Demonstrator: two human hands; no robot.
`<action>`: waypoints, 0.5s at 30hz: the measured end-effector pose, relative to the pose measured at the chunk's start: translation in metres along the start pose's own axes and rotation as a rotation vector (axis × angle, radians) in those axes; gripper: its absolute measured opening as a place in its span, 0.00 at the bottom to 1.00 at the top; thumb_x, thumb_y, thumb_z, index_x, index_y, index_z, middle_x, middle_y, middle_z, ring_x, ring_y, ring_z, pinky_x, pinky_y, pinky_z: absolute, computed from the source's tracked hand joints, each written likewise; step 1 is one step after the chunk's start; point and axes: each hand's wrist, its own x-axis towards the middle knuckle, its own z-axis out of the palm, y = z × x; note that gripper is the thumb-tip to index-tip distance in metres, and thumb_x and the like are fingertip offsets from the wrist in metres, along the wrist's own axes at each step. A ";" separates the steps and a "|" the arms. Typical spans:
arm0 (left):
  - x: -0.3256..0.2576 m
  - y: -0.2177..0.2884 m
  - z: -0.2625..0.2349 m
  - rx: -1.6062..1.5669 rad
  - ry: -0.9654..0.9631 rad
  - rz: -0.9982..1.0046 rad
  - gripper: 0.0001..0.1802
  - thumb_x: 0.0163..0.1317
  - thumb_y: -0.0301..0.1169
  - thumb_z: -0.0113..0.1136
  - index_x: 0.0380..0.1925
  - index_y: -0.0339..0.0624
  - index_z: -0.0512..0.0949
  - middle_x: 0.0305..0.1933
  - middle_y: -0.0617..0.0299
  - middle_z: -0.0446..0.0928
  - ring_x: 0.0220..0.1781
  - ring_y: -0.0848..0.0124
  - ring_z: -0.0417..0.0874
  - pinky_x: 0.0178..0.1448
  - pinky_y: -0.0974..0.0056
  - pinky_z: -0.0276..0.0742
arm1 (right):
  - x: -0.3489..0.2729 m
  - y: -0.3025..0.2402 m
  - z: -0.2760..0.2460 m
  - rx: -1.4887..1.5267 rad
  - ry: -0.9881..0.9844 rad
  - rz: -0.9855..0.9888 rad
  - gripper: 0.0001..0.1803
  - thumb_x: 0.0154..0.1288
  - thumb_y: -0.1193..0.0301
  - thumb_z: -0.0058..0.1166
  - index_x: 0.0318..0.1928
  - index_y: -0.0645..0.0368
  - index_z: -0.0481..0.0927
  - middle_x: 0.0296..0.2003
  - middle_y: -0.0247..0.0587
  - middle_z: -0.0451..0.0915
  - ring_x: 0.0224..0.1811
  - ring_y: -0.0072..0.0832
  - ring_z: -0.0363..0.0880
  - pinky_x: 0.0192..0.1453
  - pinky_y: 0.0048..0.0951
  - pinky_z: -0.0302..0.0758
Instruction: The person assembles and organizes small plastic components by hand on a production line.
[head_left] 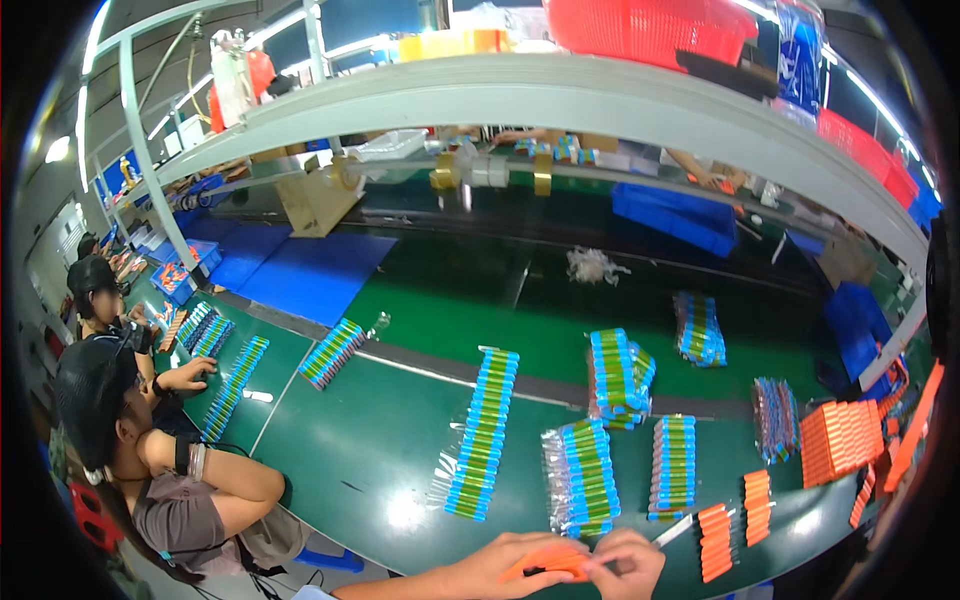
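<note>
At the lower edge, my left hand is closed round a bright orange piece, smooth and curved, with a dark gap along its lower side. I cannot make out its exact kind. My right hand pinches the right end of this piece between thumb and fingers. Just beyond the hands lie a pile of slim blue-and-green items in clear wrap and a similar row. To the right, two short rows of orange stick-shaped pieces rest on the green table.
A long blue-and-green row lies left of centre. An orange stack stands at the right. Behind the table runs a green conveyor belt; a metal shelf crosses above. At the left sits a co-worker with a hand on the table.
</note>
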 end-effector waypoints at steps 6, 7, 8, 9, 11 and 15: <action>-0.012 -0.029 -0.003 0.024 -0.077 0.167 0.18 0.60 0.29 0.70 0.51 0.39 0.85 0.47 0.49 0.87 0.45 0.57 0.90 0.51 0.57 0.85 | -0.011 0.003 -0.021 0.363 -0.181 0.166 0.16 0.55 0.83 0.72 0.44 0.66 0.83 0.45 0.45 0.80 0.46 0.33 0.82 0.49 0.32 0.80; -0.012 -0.025 -0.001 0.050 -0.061 0.165 0.19 0.58 0.29 0.71 0.51 0.39 0.85 0.46 0.49 0.87 0.45 0.56 0.90 0.51 0.57 0.85 | -0.009 -0.001 -0.022 0.414 -0.200 0.255 0.18 0.55 0.82 0.73 0.46 0.67 0.83 0.47 0.46 0.80 0.48 0.34 0.82 0.50 0.32 0.80; -0.010 -0.022 0.001 0.026 0.013 0.189 0.18 0.57 0.29 0.71 0.50 0.39 0.86 0.45 0.48 0.87 0.45 0.55 0.90 0.50 0.57 0.85 | -0.004 -0.003 -0.021 0.566 -0.266 0.133 0.20 0.55 0.81 0.73 0.49 0.66 0.82 0.47 0.46 0.80 0.50 0.34 0.82 0.52 0.32 0.81; -0.009 -0.021 0.000 0.031 0.013 0.206 0.18 0.57 0.29 0.71 0.50 0.39 0.86 0.45 0.48 0.87 0.45 0.55 0.90 0.50 0.57 0.85 | -0.005 -0.004 -0.018 0.559 -0.269 0.118 0.20 0.55 0.81 0.73 0.49 0.66 0.82 0.47 0.46 0.80 0.50 0.34 0.82 0.52 0.32 0.81; -0.009 -0.022 -0.002 0.148 0.076 0.265 0.18 0.57 0.28 0.71 0.48 0.39 0.86 0.45 0.47 0.87 0.44 0.54 0.90 0.50 0.57 0.85 | -0.014 0.001 -0.017 0.408 -0.136 0.117 0.23 0.55 0.78 0.76 0.50 0.66 0.82 0.48 0.47 0.80 0.51 0.34 0.82 0.53 0.32 0.80; -0.006 -0.010 0.001 0.271 0.171 0.392 0.18 0.56 0.28 0.72 0.48 0.38 0.86 0.45 0.47 0.86 0.45 0.52 0.89 0.49 0.56 0.85 | -0.010 -0.025 -0.001 0.327 -0.064 -0.045 0.17 0.62 0.77 0.70 0.50 0.68 0.82 0.50 0.48 0.80 0.50 0.32 0.82 0.53 0.32 0.80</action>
